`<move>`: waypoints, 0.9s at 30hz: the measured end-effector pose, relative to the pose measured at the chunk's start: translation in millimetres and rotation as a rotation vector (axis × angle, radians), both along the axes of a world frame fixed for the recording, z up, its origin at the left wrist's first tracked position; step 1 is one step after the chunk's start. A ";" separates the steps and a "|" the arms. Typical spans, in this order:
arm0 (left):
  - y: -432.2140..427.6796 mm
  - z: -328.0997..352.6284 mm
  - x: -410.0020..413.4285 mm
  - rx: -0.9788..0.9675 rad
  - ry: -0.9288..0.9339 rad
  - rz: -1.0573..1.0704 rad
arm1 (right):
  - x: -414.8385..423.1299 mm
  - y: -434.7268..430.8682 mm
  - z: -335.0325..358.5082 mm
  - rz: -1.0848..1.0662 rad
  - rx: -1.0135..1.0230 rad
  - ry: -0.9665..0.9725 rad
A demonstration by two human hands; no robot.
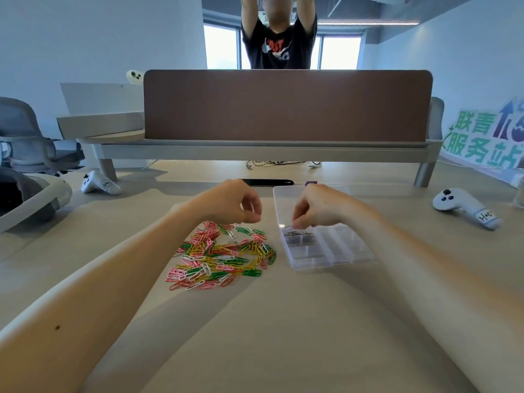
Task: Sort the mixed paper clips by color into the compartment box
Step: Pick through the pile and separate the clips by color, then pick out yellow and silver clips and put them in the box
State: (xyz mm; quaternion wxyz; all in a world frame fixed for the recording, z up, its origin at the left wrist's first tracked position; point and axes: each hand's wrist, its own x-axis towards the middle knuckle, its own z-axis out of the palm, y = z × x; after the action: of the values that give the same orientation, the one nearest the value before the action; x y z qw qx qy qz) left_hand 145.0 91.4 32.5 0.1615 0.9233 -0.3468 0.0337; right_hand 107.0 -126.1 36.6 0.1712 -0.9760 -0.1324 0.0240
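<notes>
Open on the tabletop (283,321), a clear compartment box (348,245), lid (286,199) folded back on its far side. In the box's far-left compartment, a small heap of silver clips (297,236); other compartments apparently bare, though hard to read through the clear plastic. Directly over that heap, the right hand (314,208), grip narrow, fingertips bunched and pointing down; cannot tell whether pinching a clip or nothing. Just left of the box, loose on the tabletop, the mixed pile of paper clips (221,256): pink, green, yellow, white and some red-orange, many overlapping. Above the pile's far edge, left of the box, the left hand (238,202), grip narrow too, thumb against curled fingers, contents impossible to make out. Probably early in the sorting, with nearly all the coloured clips outside the box. Several ways to slip from here: a clip let go from too high, bouncing over a low divider into the neighbouring compartment; a wrist or forearm knocking the light box and shaking the silver heap across the dividers; hooked-together clips dragging strays of another colour along on a lift; pink and red-orange mistaken for one another; the left forearm brushing the pile and scattering it away from the box.
</notes>
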 end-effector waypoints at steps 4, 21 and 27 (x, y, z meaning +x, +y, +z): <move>20.5 4.6 7.9 0.100 0.042 0.078 | -1.0 -1.8 -3.7 -0.019 -0.007 -0.004; 64.7 4.8 16.9 0.170 0.401 0.265 | 8.5 84.3 -18.8 0.236 -0.086 0.042; 79.1 15.7 13.0 -0.063 0.459 0.220 | 17.1 85.9 -14.3 0.233 -0.008 0.110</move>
State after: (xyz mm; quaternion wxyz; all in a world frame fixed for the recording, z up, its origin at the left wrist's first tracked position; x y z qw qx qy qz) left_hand 158.0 170.5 48.2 0.2598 0.9336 -0.1972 -0.1486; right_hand 124.1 -40.2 22.3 0.1702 -0.9520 -0.2349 0.0978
